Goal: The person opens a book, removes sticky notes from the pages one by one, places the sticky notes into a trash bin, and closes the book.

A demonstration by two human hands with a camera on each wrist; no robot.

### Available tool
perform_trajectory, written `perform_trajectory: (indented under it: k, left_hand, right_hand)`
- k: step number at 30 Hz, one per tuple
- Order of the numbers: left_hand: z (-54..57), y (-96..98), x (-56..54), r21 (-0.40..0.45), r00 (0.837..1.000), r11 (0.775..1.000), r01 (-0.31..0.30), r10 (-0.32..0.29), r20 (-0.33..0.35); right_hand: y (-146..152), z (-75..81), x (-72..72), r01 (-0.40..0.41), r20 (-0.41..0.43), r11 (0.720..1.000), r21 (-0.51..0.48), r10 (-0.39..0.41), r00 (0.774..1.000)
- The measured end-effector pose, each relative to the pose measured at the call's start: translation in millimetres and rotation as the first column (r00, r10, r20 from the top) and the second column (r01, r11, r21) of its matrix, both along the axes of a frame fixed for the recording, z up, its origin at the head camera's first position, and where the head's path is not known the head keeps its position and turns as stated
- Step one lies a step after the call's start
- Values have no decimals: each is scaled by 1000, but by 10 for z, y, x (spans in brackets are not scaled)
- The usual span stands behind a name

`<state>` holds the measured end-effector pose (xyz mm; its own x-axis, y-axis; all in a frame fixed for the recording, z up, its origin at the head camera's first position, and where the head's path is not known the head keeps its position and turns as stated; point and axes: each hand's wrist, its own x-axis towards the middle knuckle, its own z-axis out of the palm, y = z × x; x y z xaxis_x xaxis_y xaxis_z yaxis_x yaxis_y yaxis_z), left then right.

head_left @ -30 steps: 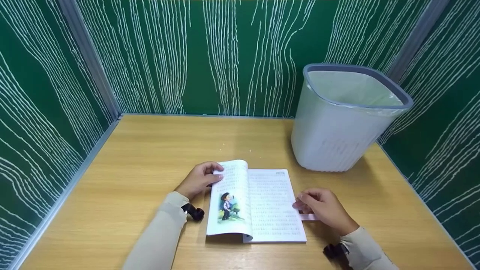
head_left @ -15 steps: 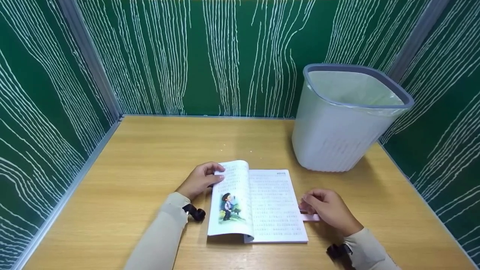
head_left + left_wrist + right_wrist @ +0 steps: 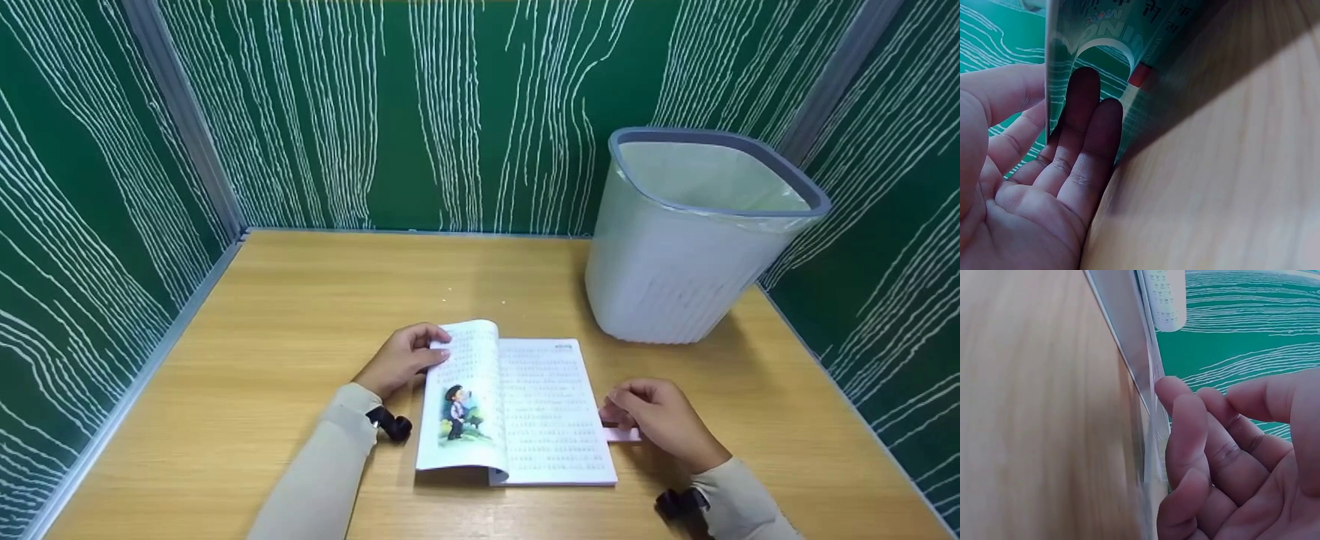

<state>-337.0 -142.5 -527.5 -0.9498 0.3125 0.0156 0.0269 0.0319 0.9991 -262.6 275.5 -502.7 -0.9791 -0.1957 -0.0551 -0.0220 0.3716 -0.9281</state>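
A book [image 3: 551, 412] with a boy's picture on its left page lies open on the wooden table, its left part lifted and curving at the spine. My left hand [image 3: 405, 358] grips that part by the left edge, thumb on the page and fingers behind the cover. In the left wrist view the cover [image 3: 1106, 34] shows dark lettering. My right hand [image 3: 656, 416] is beside the right edge, fingers loosely curled. A pale pink strip [image 3: 621, 434] sticks out from that edge, under the hand. In the right wrist view the fingertips [image 3: 1169, 389] are right at the paper's edge.
A white bin [image 3: 667, 277] with a grey rim and a clear liner stands behind the book to the right. Tiny white specks [image 3: 503, 302] lie beyond the book. Green walls [image 3: 517, 112] with white wavy lines enclose the table [image 3: 300, 300].
My right hand has drawn slightly to the right from the page edge, and more of the pink strip shows. The left hand and the lifted pages keep their place.
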Motion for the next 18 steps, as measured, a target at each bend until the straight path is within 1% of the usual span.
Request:
perform_trajectory:
  k: [5,9,12,13,16,17,18]
  left_hand:
    - [-8,-1,10,-23,1000,1000,-10,11,5]
    - [-6,8,16,-24,1000,1000,-10,10,-4]
    - [-5,13,14,-22,1000,1000,-10,10,-8]
    - [-3,12,12,-22,1000,1000,-10,10,-8]
    - [3,5,2,-18,1000,1000,-7,7,-5]
    - [6,1,-3,-15,1000,1000,-6,6,-5]
    - [6,-4,-9,-13,1000,1000,-3,3,-6]
  right_hand:
    - [22,-5,-3,-27,50,999,-37,29,998]
    - [16,6,6,-24,95,996,-87,32,995]
    - [-18,41,38,-36,92,992,-122,48,995]
    - [-37,55,54,-46,71,990,-131,56,996]
    - [-111,111,126,-105,-45,988,-110,100,994]
    - [-144,130,152,-127,-110,989,-78,118,987]
    - [-184,145,178,-149,-186,988,-42,139,973]
